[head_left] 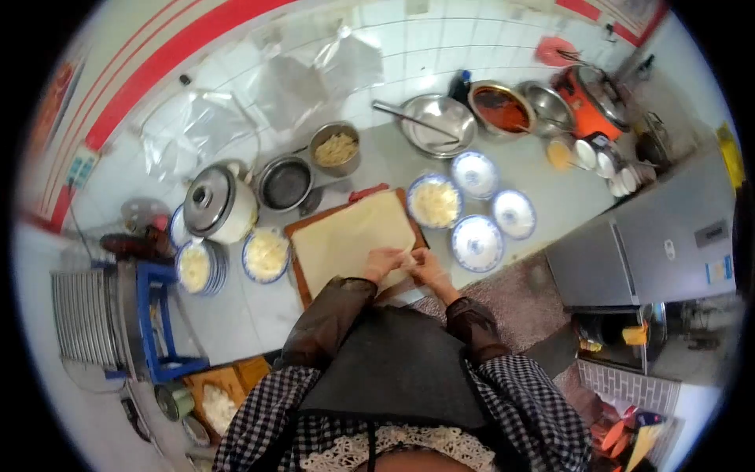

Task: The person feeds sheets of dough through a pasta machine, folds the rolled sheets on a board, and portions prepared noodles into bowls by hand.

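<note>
My left hand (383, 264) and my right hand (431, 270) meet over the near right corner of a pale, flat rectangular sheet (354, 236). Fingers of both hands pinch a small whitish piece (408, 259), too small to name; whether it is joined to the sheet I cannot tell. Beneath the sheet lies a brown board (299, 275), its edge showing on the left. A bowl of pale strips (435, 203) stands just beyond the board's right side. Left of the board sits another plate of pale food (266, 254).
Blue-rimmed bowls (477, 243) stand to the right. Behind are a dark pan (285, 184), a pot of pale strips (336, 149), a metal basin (438, 126) and a pot of red sauce (501, 108). A lidded cooker (220, 203) is left; a fridge (629, 252) is right.
</note>
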### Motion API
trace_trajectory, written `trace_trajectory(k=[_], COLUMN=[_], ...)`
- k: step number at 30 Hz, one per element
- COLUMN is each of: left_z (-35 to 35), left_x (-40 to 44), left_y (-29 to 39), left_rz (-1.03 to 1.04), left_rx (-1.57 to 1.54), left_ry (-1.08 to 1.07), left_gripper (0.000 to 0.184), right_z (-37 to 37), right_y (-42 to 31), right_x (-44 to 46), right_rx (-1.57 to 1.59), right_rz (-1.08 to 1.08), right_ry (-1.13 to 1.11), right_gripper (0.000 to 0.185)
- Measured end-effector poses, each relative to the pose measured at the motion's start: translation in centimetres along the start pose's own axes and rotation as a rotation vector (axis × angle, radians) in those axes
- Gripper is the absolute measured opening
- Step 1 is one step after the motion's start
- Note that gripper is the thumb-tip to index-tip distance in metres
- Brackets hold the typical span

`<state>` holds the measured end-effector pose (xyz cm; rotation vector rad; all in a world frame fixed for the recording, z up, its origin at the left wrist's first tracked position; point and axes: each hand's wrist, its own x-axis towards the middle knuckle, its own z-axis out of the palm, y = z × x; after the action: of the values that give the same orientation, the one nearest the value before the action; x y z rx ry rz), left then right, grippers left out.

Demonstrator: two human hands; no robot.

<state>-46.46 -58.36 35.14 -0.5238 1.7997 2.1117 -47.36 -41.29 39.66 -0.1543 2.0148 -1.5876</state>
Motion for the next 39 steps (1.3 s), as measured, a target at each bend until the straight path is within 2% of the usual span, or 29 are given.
trace_trajectory(k=[2, 3, 5, 7, 9, 11, 15, 17, 18, 20, 21, 23, 24, 26, 27, 29, 30, 32, 33, 35, 39], left_z=[0.4, 0.1, -0.3, -0.1, -0.1, -0.1, 0.2, 1.3, 1.2, 0.9, 0.6, 0.2, 0.0, -0.4, -0.2, 0.5, 0.8, 1.0, 0.9, 1.0, 1.5], left_x=[-0.1, 0.5, 1.6, 0.8, 0.3, 0.4, -0.4, -2.7, -2.7, -2.3, -2.1, -1.5, -1.0, -0.1, -0.3, -0.7, -1.1, -1.5, -1.4, -1.1, -0.8], left_y=[0.4, -0.4, -1.8, -0.9, -0.4, -0.3, 0.5, 2.7, 2.5, 2.1, 1.6, 0.5, -0.4, -1.8, -1.4, -0.6, 0.1, 0.8, 0.7, 0.4, -0.6], left_rz=[-0.146, -0.154, -0.203, -0.217, -0.230, -0.222, -0.203, 0.063, 0.061, 0.055, 0.055, 0.055, 0.054, 0.121, 0.122, 0.050, 0.051, -0.001, -0.001, -0.002, 0.021], left_rx=[-0.179, -0.186, -0.219, -0.214, -0.207, -0.204, -0.305, 0.552, 0.550, 0.628, 0.628, 0.295, 0.294, 0.198, 0.197, 0.059, 0.058, 0.105, 0.106, 0.118, 0.068], left_ry=[-0.014, -0.003, -0.040, -0.020, -0.003, -0.044, -0.085, -0.019, -0.017, 0.060, 0.062, 0.059, 0.060, 0.036, 0.036, 0.052, 0.054, 0.075, 0.078, 0.071, 0.071], left_gripper=[0.030, 0.030, 0.034, 0.034, 0.035, 0.034, 0.039, 0.034, 0.034, 0.027, 0.027, 0.020, 0.020, 0.019, 0.019, 0.019, 0.019, 0.019, 0.019, 0.019, 0.019], right_z=[0.7, 0.9, 0.9, 0.7, 0.8, 0.5, 0.5, 0.6, 0.7, 1.2, 1.2, 0.9, 0.8, 0.6, 0.6, 0.7, 0.7, 1.3, 1.4, 1.2, 0.8], right_y=[-0.5, 0.1, 1.2, 4.6, 4.1, 3.3, 1.3, 0.5, 1.7, 2.9, 2.9, 2.4, 1.7, 0.3, -0.9, -3.1, -2.1, -1.6, -2.1, -3.2, -2.0], right_x=[-0.6, -0.3, 0.5, 2.0, 1.7, 1.0, 0.2, -0.2, 0.1, 0.7, 0.8, 0.8, 0.5, -0.1, -0.6, -1.4, -1.0, -0.6, -0.7, -1.2, -0.6], right_rx=[0.087, 0.086, 0.055, 0.096, 0.139, -0.124, -0.155, 0.020, 0.018, 0.010, 0.010, 0.270, 0.268, -0.001, -0.001, -0.304, -0.305, -0.440, -0.438, -0.446, -0.387], right_rz=[-0.037, -0.029, -0.021, 0.017, 0.055, -0.035, 0.062, 0.166, 0.168, 0.012, 0.011, 0.114, 0.115, 0.027, 0.027, 0.008, 0.007, -0.148, -0.150, -0.014, -0.012], right_ry=[0.203, 0.192, 0.322, 0.298, 0.279, 0.348, 0.344, 0.327, 0.324, 0.383, 0.380, 0.275, 0.273, 0.213, 0.213, 0.225, 0.224, 0.276, 0.274, 0.287, 0.295], right_gripper=[0.024, 0.024, 0.019, 0.021, 0.023, 0.027, 0.028, 0.027, 0.027, 0.027, 0.027, 0.028, 0.028, 0.032, 0.032, 0.035, 0.035, 0.039, 0.039, 0.039, 0.039])
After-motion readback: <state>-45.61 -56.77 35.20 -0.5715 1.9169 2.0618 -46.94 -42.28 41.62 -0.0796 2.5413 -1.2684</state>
